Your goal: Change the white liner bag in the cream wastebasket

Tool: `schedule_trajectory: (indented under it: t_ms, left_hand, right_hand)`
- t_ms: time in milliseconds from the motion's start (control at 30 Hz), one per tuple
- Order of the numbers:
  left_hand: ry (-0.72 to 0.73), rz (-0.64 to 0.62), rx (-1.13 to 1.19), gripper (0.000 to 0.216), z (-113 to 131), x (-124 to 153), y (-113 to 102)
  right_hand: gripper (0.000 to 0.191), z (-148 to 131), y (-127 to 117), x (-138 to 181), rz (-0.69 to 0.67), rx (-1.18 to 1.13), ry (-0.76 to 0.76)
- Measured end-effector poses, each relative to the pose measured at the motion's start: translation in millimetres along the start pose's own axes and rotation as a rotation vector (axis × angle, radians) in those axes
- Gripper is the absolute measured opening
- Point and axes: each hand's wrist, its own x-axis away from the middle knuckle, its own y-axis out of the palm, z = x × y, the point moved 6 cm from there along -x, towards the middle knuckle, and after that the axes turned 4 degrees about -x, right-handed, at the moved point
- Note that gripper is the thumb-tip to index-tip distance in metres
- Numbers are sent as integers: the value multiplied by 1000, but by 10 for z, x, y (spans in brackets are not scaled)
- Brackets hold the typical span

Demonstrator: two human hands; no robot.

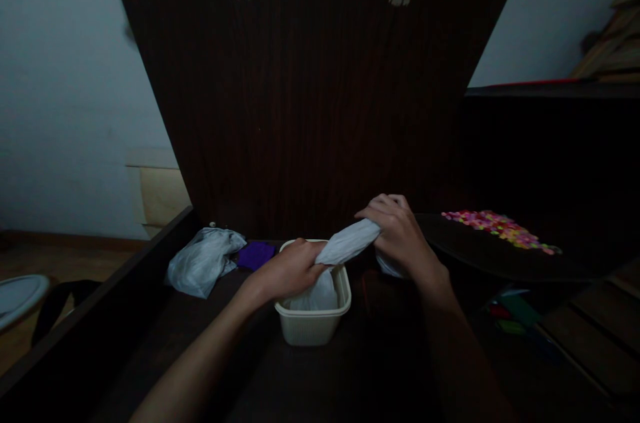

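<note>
Both hands grip one twisted white plastic bag [347,243] above a small cream plastic basket [314,326] on a dark table. My left hand [290,268] is closed around the bag's lower end just over the basket's rim. My right hand [397,230] is closed around the upper end, higher and to the right. More of the bag hangs down inside the basket.
A crumpled white plastic bag [203,261] and a purple cloth [255,254] lie to the left of the basket. A dark round tray [480,253] with several small colourful beads [500,226] sits at the right. A tall dark wooden panel [310,76] stands behind.
</note>
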Motion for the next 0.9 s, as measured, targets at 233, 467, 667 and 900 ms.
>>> schedule_trajectory:
  t_ms: [233, 467, 667, 900]
  left_hand:
    - [7, -12, -40, 23, -30, 24, -37]
    - [-35, -1, -63, 18, -72, 22, -61]
    - [-37, 51, -16, 16, -54, 27, -97]
    - [-79, 125, 101, 18, -126, 46, -115]
  right_hand:
    - [28, 486, 0, 192, 72, 77, 176]
    - [54, 988, 53, 472, -52, 76, 385]
    - [100, 745, 86, 465, -301, -176, 413]
    - [101, -296, 192, 98, -365, -494, 66]
